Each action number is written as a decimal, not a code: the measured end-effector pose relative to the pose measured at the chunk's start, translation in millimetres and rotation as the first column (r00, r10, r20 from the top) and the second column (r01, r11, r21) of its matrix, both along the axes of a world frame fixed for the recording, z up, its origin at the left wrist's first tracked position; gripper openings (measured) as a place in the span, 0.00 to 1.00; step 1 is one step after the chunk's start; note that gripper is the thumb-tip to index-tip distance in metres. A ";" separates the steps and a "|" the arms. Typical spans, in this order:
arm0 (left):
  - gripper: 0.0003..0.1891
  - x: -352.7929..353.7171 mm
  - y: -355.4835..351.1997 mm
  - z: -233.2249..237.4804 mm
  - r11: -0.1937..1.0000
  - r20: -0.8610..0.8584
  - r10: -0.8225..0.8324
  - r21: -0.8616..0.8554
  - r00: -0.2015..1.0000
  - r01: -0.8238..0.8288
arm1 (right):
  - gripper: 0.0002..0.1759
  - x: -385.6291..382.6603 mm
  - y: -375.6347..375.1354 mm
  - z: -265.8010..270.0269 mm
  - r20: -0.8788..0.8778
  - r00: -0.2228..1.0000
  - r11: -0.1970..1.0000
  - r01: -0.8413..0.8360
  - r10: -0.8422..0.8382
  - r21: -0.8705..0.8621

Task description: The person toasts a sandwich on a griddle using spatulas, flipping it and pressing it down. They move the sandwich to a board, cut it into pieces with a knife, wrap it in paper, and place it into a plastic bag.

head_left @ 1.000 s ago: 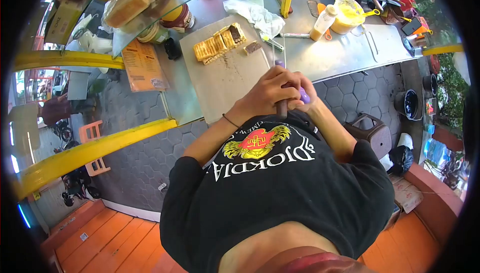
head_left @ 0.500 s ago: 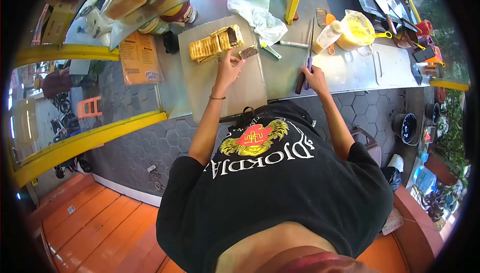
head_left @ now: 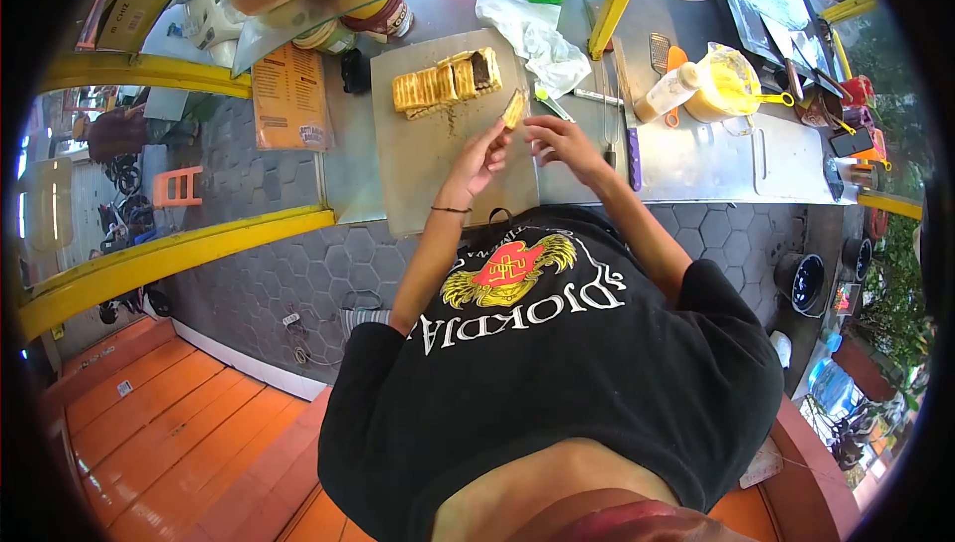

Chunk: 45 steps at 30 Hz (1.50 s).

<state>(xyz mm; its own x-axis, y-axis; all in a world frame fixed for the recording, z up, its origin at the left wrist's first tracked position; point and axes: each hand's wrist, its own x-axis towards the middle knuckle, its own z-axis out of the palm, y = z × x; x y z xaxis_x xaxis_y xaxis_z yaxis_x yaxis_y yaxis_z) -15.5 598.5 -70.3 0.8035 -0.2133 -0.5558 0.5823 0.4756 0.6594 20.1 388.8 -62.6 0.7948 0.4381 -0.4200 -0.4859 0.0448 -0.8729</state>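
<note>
A toasted bread slice (head_left: 514, 109) is pinched upright in the fingers of my left hand (head_left: 482, 161), above the cutting board's right side. My right hand (head_left: 567, 148) hovers just right of that slice, fingers apart and curved, holding nothing. Behind my hands, a row of cut toasted bread (head_left: 438, 87) lies on the brown cutting board (head_left: 408, 169), dark filling showing at its right end. Crumbs are scattered in front of it. To the right of my right hand, a knife with a purple handle (head_left: 635, 161) rests on the counter beside a dark-handled tool (head_left: 609, 152).
A crumpled white plastic bag (head_left: 537, 45) lies behind the board. At right stand a squeeze bottle (head_left: 667, 92) and a tub of yellow spread (head_left: 724, 85). A yellow post (head_left: 619, 5) rises at the back, and a glass shelf edge crosses above. An orange menu (head_left: 288, 99) lies left.
My right hand has put the purple-handled knife down on the counter and moved left toward the slice. My left hand has lifted the slice from the board.
</note>
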 end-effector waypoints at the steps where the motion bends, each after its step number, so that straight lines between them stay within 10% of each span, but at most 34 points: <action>1: 0.13 -0.3 -1.4 0.6 0.982 -0.043 0.029 -0.186 0.999 -0.036 | 0.16 0.1 11.4 -3.2 -0.076 0.996 0.990 0.063 -0.053 0.129; 6: 0.14 4.2 3.1 2.9 0.966 -0.065 0.064 -0.246 0.996 -0.078 | 0.13 10.3 38.9 -20.3 0.006 0.995 0.981 0.101 -0.104 0.166; 12: 0.21 24.7 27.1 47.4 0.964 0.000 -0.093 0.251 0.996 0.090 | 0.12 31.8 59.4 -8.8 0.178 0.972 0.989 0.149 -0.151 0.024; 14: 0.22 46.0 43.8 50.3 0.616 0.251 -0.197 0.783 0.948 -0.080 | 0.13 48.7 66.2 0.0 0.229 0.958 0.985 0.168 -0.170 0.030; 18: 0.26 80.3 61.0 62.7 0.208 0.353 -0.400 0.934 0.846 -0.291 | 0.14 83.3 73.2 6.0 0.518 0.855 0.935 0.198 -0.018 -0.294; 20: 0.41 98.9 72.8 47.6 -0.097 0.236 -0.823 0.837 0.516 -0.538 | 0.14 97.6 76.1 6.5 0.698 0.691 0.828 0.271 0.187 -0.491; 21: 0.50 108.6 76.3 47.4 -0.114 0.078 -0.840 0.942 0.537 -0.316 | 0.15 103.0 77.3 12.8 0.659 0.714 0.774 0.271 0.237 -0.573; 33: 0.48 123.5 87.9 35.2 -0.109 0.038 -0.807 0.971 0.589 -0.212 | 0.14 97.2 96.3 15.4 0.704 0.698 0.721 0.418 0.135 -0.553; 43: 0.48 120.1 88.9 37.0 -0.008 0.130 -0.789 0.975 0.600 -0.222 | 0.14 103.1 102.3 17.7 0.571 0.782 0.643 0.307 0.250 -0.701; 45: 0.42 114.8 90.8 33.5 -0.066 0.209 -0.821 0.889 0.530 -0.454 | 0.13 98.9 102.1 22.6 0.721 0.659 0.705 0.408 0.212 -0.580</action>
